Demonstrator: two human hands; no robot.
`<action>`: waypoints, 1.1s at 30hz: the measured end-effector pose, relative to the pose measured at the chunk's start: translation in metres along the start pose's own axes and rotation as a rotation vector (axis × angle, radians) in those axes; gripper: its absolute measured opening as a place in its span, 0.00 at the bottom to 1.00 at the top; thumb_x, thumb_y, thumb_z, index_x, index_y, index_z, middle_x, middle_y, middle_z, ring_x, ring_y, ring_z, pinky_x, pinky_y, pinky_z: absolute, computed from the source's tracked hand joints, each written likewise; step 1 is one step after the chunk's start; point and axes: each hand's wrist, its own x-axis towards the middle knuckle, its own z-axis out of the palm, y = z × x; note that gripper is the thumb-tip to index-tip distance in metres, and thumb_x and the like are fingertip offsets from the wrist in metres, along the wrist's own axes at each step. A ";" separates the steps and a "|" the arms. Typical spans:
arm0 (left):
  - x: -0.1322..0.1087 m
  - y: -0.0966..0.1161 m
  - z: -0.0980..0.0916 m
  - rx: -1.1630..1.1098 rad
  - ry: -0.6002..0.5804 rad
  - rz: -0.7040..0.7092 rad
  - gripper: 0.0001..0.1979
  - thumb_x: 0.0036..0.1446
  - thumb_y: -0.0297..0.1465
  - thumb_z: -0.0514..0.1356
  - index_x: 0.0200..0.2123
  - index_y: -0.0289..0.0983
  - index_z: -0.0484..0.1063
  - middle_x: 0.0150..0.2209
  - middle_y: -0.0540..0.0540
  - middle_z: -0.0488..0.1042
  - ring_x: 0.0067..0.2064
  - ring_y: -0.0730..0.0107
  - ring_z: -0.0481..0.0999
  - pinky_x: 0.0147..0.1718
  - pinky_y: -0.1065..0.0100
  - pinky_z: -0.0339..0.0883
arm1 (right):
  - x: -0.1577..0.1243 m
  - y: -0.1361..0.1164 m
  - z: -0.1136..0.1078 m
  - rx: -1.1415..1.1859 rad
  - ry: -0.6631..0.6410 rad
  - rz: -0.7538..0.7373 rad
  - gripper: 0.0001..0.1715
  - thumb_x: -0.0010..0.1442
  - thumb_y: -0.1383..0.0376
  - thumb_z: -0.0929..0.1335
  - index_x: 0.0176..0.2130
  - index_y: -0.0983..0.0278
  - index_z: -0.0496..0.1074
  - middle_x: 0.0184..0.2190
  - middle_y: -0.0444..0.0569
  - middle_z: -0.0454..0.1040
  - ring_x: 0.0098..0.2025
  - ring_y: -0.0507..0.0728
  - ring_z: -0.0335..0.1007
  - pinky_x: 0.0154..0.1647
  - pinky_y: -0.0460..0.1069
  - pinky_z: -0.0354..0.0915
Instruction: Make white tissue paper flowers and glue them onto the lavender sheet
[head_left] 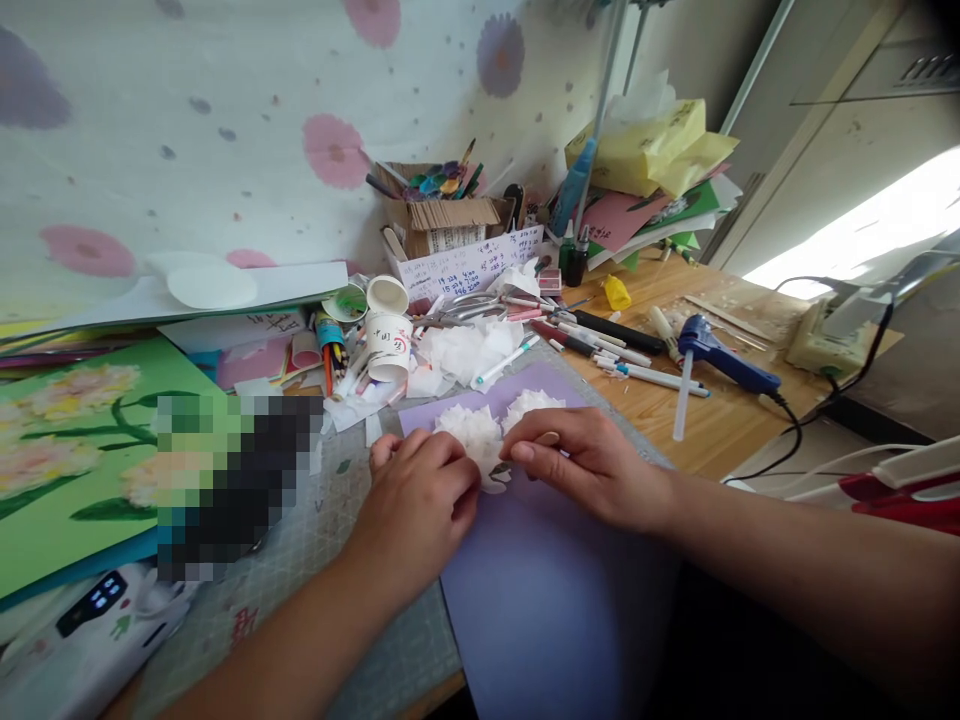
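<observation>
Two ruffled white paper flowers [466, 432] sit at the frame's centre, at the upper end of a lavender sheet [540, 610]. The left hand [420, 485] curls its fingers beside the nearer flower; whether they pinch anything I cannot tell. At that flower's right, the right hand [592, 460] pinches a slim wooden stick [549, 438] between thumb and forefinger. A blue glue gun [724, 357] lies right of centre.

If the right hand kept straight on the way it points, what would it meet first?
The left white flower, it seems, just ahead of the right hand; whether they already touch is unclear.
</observation>
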 end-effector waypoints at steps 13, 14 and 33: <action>0.000 -0.003 0.004 -0.011 -0.015 0.015 0.05 0.54 0.28 0.59 0.28 0.41 0.73 0.33 0.51 0.73 0.40 0.62 0.68 0.40 0.56 0.48 | 0.005 0.008 0.008 -0.159 -0.134 0.045 0.11 0.62 0.66 0.63 0.33 0.68 0.72 0.26 0.47 0.73 0.28 0.51 0.66 0.30 0.44 0.60; 0.001 -0.003 0.004 -0.008 -0.014 0.015 0.06 0.54 0.27 0.58 0.28 0.41 0.73 0.33 0.51 0.73 0.40 0.62 0.68 0.40 0.55 0.48 | 0.004 0.008 0.008 -0.171 -0.140 0.059 0.11 0.62 0.66 0.63 0.33 0.67 0.72 0.26 0.47 0.73 0.28 0.51 0.66 0.31 0.45 0.60; 0.004 0.000 0.004 -0.085 -0.023 -0.047 0.07 0.57 0.29 0.56 0.30 0.41 0.73 0.32 0.51 0.73 0.39 0.62 0.70 0.38 0.57 0.49 | 0.011 0.004 0.004 0.063 -0.017 0.208 0.13 0.62 0.65 0.62 0.27 0.67 0.68 0.21 0.43 0.67 0.24 0.49 0.62 0.28 0.44 0.58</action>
